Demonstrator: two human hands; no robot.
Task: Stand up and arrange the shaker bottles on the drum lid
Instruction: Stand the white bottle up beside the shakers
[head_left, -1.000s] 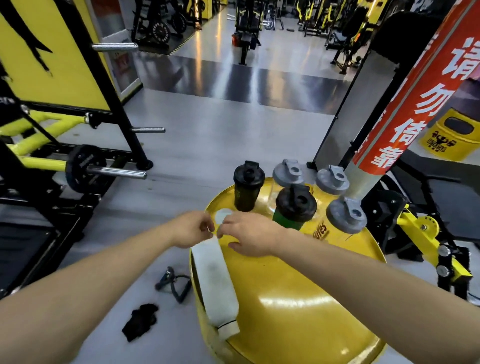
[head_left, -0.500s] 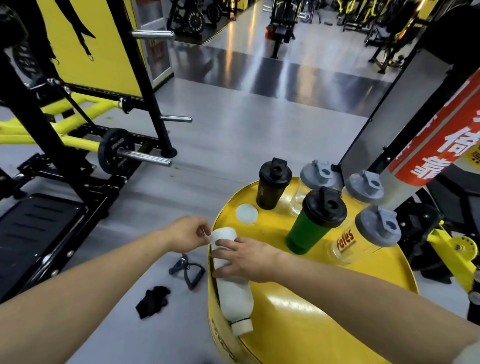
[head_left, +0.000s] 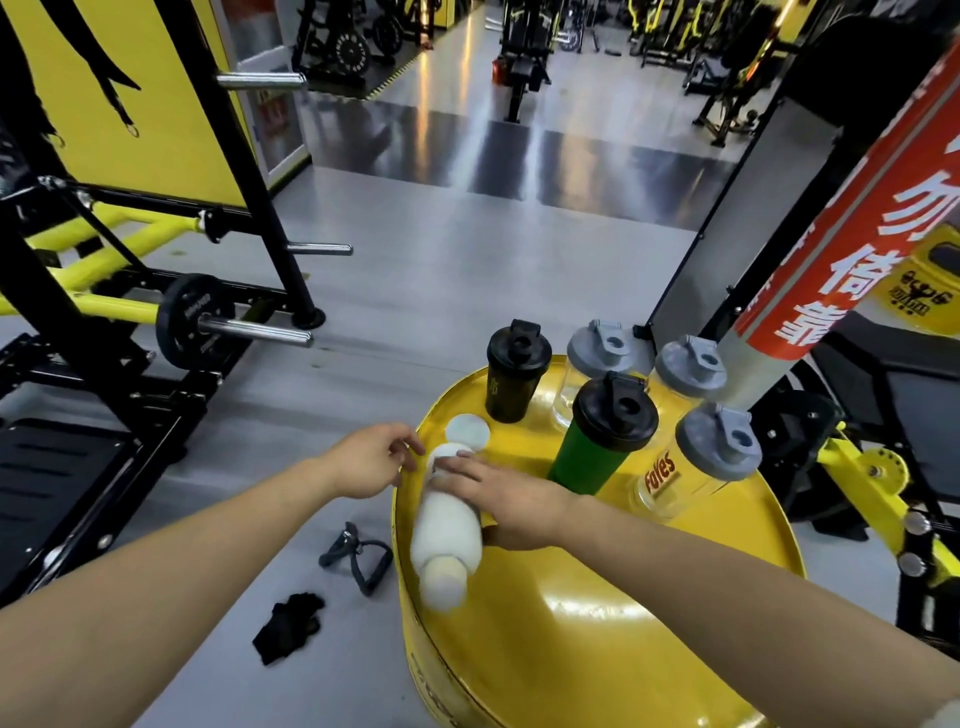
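A white bottle (head_left: 445, 530) lies tilted on the yellow drum lid (head_left: 597, 623) at its left rim, cap end toward me. My right hand (head_left: 498, 499) grips its body from the right. My left hand (head_left: 374, 457) touches its far end with the fingertips. Upright at the lid's far side stand a black shaker (head_left: 511, 371), a green shaker with a black lid (head_left: 597, 436), and three clear shakers with grey lids (head_left: 597, 358) (head_left: 688, 371) (head_left: 696, 467). A white disc (head_left: 467, 430) lies flat by the black shaker.
A red and silver pillar (head_left: 831, 249) leans just behind the drum on the right. A black glove (head_left: 288, 623) and a hand grip (head_left: 358, 556) lie on the grey floor left of the drum. A weight rack (head_left: 197, 312) stands further left, a yellow machine (head_left: 883, 499) at right.
The white bottle's cap end has lifted off the lid and the bottle now tilts up in my right hand. My left hand stays at its far end. The view has shifted left.
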